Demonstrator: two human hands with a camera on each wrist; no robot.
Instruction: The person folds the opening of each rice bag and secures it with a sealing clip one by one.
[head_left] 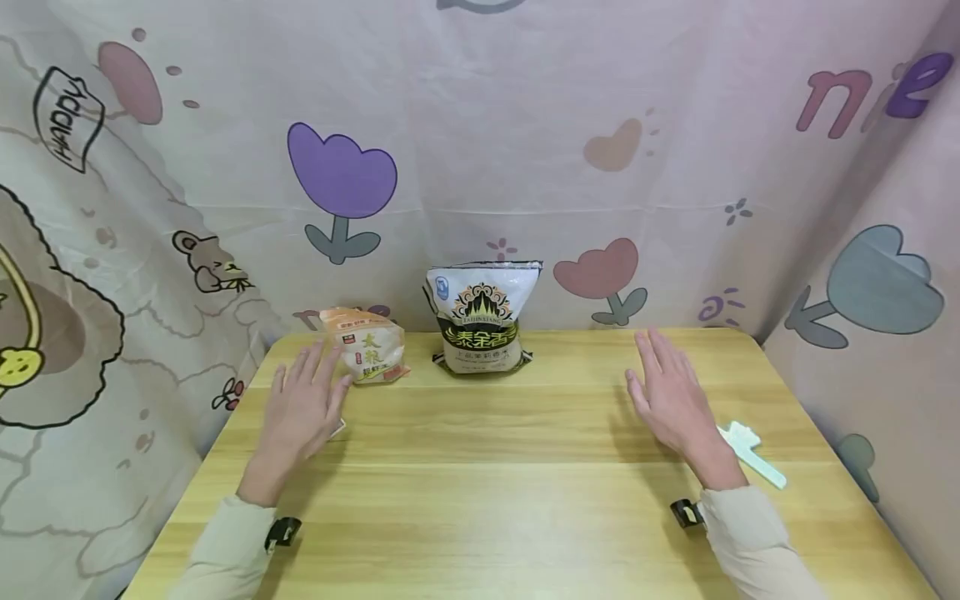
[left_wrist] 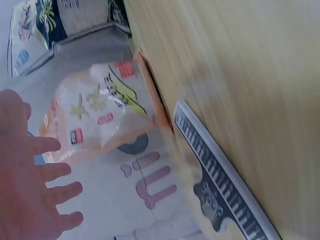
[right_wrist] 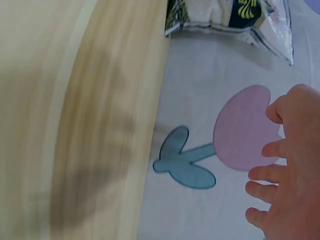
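Observation:
My left hand (head_left: 300,408) is held over the left side of the table, fingers extended and holding nothing. Just beyond its fingertips stands a small orange-and-white plastic bag (head_left: 372,346) with printed characters. Mostly hidden under that hand in the head view, a black-and-white ruler-like strip (left_wrist: 220,172) lies on the wood, plain in the left wrist view. A larger white, black and beige bag (head_left: 483,321), labelled TAIJINXIANG, stands upright at the back middle. On the right, my right hand (head_left: 671,400) hovers with straight fingers, holding nothing. Partly behind its wrist lies a mint-green plastic piece (head_left: 757,460) with a long narrow handle.
The wood-grain table (head_left: 480,500) reaches back to a patterned cloth (head_left: 480,100) hung behind it. More cloth hangs along the left and right sides. A small black device (head_left: 282,533) is strapped at the left wrist, another (head_left: 686,513) at the right.

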